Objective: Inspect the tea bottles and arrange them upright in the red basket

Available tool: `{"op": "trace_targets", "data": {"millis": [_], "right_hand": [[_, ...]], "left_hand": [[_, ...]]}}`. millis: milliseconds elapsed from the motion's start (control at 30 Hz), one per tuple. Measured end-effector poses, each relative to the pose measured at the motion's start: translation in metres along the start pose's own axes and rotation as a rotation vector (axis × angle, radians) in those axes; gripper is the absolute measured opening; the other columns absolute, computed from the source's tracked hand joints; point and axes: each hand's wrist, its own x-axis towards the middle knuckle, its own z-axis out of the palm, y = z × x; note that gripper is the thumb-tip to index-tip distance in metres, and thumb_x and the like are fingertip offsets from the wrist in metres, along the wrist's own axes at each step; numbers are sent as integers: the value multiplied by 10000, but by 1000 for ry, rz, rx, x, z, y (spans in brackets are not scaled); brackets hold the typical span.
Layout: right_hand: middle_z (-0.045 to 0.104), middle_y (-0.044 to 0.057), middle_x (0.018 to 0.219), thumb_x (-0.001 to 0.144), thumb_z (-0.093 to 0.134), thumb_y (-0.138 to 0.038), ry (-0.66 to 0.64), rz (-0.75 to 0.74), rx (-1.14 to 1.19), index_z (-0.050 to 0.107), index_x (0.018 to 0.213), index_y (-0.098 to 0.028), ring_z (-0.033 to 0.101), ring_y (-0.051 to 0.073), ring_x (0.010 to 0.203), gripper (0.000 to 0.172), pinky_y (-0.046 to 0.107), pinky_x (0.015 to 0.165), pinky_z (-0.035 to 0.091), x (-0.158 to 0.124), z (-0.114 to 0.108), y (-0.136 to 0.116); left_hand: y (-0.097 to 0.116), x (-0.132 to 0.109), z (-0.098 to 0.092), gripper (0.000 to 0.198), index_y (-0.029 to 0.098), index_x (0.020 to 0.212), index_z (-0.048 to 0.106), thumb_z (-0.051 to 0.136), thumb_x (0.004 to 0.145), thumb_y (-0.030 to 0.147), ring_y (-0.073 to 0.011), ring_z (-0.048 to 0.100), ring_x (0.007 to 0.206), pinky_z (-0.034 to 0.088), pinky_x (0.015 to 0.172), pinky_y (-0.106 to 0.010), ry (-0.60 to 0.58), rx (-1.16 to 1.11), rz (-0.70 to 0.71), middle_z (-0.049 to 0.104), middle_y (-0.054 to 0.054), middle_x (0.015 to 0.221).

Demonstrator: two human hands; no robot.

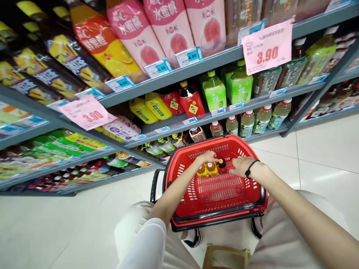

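A red shopping basket (221, 190) with black handles sits between my knees. Inside it, against the shelf-side wall, stand two bottles with yellow contents, one (201, 172) beside the other (212, 171), and a dark bottle (222, 166) with a red label and yellow cap. Over these bottles reaches my left hand (208, 157), its fingers stretched toward the dark bottle's cap; whether they touch it is unclear. On the dark bottle's right is my right hand (241, 166), fingers apart, a black band on its wrist. Neither hand visibly grips anything.
Shelves (174, 80) of bottled and boxed drinks rise just beyond the basket. Pink price signs (266, 46) jut from the shelf edges. A low brown stool (227, 257) is between my feet, on a pale tiled floor (56, 228).
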Motion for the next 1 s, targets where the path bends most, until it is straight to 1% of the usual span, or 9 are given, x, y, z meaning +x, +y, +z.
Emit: {"op": "trace_targets", "data": {"millis": [167,267,300,333,400,533,633,833,1000], "right_hand": [[702,323,1388,1051,584,-327,-93,2,-63,696,1398,16,683,394,1349,501,458,1089,543,2,1,-21],[702,316,1395,1050,595,-312,-116,-14,-74,697,1403,9,686,386,1346,487,446,1089,542,6,3,-34],[703,318,1392,1049,603,-312,-124,-23,-76,698,1402,10,689,387,1342,488,445,1088,545,7,4,-39],[705,321,1386,1047,611,-313,-132,-32,-79,699,1401,14,693,388,1337,490,446,1084,549,9,5,-43],[697,335,1391,1043,624,-303,-140,-50,-87,690,1406,29,691,397,1338,497,459,1082,556,11,8,-50],[678,339,1420,1047,627,-300,-145,-90,-107,688,1412,24,671,413,1362,492,487,1104,551,12,14,-61],[704,321,1390,1047,618,-293,-161,-114,-118,722,1383,-16,697,404,1330,448,476,1082,570,11,16,-64],[699,318,1401,1044,627,-319,-173,-127,-155,715,1386,2,701,404,1323,477,479,1082,577,10,18,-61],[723,318,1356,1008,666,-261,-137,-130,-160,753,1329,-25,735,408,1266,409,491,1038,596,19,25,-67]], "left_hand": [[-7,-37,-107,232,164,1035,708,645,1021,386,-221,691,890,547,827,-342,407,-43,5,743,-109,964],[-11,-52,-181,342,166,1230,604,403,1110,416,-266,667,1063,503,962,-404,741,-51,-58,708,-152,1148],[-12,-55,-202,374,167,1298,551,422,1107,462,-271,645,1148,484,1015,-407,871,-60,-76,680,-162,1231],[-13,-56,-220,438,165,1309,532,585,1042,508,-277,635,1193,478,1042,-393,1045,-106,-70,666,-164,1266],[-13,-52,-245,701,139,1341,501,823,873,550,-308,626,1263,472,1087,-388,1182,-184,-84,637,-197,1333],[-7,-31,-258,1016,73,1429,464,960,700,579,-439,608,1353,479,1132,-487,1011,-202,-162,589,-291,1437],[-2,-18,-256,1056,79,1469,453,986,683,541,-466,611,1356,489,1135,-524,970,-169,-149,592,-291,1449],[-5,-18,-249,958,110,1411,511,1020,672,447,-436,622,1353,505,1142,-522,1058,-174,-54,633,-250,1400],[-8,-43,-225,974,161,1452,469,1011,700,458,-384,565,1428,498,1185,-502,1297,-70,233,579,-231,1485]]}}
